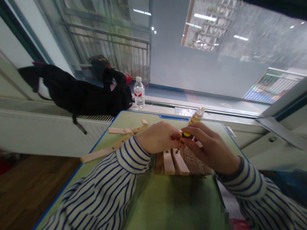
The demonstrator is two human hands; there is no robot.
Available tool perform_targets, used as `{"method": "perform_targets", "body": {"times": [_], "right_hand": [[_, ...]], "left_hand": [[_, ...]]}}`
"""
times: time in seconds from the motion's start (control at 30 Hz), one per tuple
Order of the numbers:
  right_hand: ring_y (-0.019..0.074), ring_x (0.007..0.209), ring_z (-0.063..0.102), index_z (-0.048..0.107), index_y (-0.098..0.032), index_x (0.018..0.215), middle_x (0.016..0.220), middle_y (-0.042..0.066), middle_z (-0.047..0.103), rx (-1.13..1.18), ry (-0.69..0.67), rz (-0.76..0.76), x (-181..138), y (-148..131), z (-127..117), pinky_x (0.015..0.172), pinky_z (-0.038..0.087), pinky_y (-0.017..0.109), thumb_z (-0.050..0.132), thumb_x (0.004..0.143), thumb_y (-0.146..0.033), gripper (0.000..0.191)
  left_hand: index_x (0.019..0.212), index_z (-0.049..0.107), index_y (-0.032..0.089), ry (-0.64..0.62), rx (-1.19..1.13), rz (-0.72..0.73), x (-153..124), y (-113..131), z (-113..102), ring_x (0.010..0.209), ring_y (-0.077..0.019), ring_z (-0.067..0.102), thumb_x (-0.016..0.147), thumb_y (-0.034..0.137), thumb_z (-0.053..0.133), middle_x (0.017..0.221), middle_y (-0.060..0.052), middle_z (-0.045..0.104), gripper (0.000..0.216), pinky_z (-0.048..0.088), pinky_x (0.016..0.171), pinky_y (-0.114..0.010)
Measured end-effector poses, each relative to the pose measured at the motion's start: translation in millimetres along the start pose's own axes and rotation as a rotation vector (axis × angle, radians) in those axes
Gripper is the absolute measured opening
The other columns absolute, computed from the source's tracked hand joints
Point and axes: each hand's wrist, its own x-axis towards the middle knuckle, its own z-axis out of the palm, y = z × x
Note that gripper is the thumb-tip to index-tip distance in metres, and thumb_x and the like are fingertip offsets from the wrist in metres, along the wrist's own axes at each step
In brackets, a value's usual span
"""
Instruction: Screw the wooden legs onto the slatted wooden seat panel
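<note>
Both hands meet above the middle of the table. My right hand (pixel 203 143) pinches a small black and yellow object (pixel 186 134), mostly covered by the fingers. Against it, the fingers of my left hand (pixel 159 137) are closed; whatever they grip is hidden. Below the hands, two light wooden strips (pixel 169 163) with dark screws in them lie on a brown board (pixel 196 163) dotted with small screws. Just behind my right hand, a clear and yellow object (pixel 197 115) leans up, partly covered. Jointed wooden strips (pixel 96 156) lie left of my left hand.
The green table (pixel 153 204) has a blue edge. Beyond it, a water bottle (pixel 139 92) stands on the windowsill beside a black bag (pixel 83 94). Some white paper (pixel 229 198) is near my right sleeve. A large window is in front.
</note>
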Motion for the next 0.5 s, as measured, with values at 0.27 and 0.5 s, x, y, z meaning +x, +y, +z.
{"method": "perform_targets", "body": {"times": [0.27, 0.5], "right_hand": [[0.0137, 0.082, 0.057, 0.052, -0.017, 0.108, 0.100, 0.006, 0.060, 0.046, -0.070, 0.021, 3.0, -1.9, -1.9, 0.068, 0.049, 0.028, 0.050, 0.085, -0.021, 0.023], [0.0167, 0.091, 0.057, 0.053, -0.018, 0.109, 0.106, 0.008, 0.059, 0.043, -0.077, -0.016, 1.3, -0.3, -1.6, 0.077, 0.049, 0.033, 0.046, 0.087, -0.018, 0.023]], "left_hand": [[0.070, 0.067, 0.016, 0.009, 0.033, 0.022, -0.8, -2.2, 1.9, 0.053, -0.0067, 0.049, 0.081, 0.036, 0.055, 0.057, 0.002, 0.059, 0.026, 0.026, 0.050, -0.020], [0.069, 0.067, 0.015, 0.012, 0.013, 0.033, 0.4, -5.0, 2.9, 0.052, -0.0071, 0.048, 0.081, 0.036, 0.054, 0.056, 0.002, 0.056, 0.027, 0.027, 0.049, -0.020]]}}
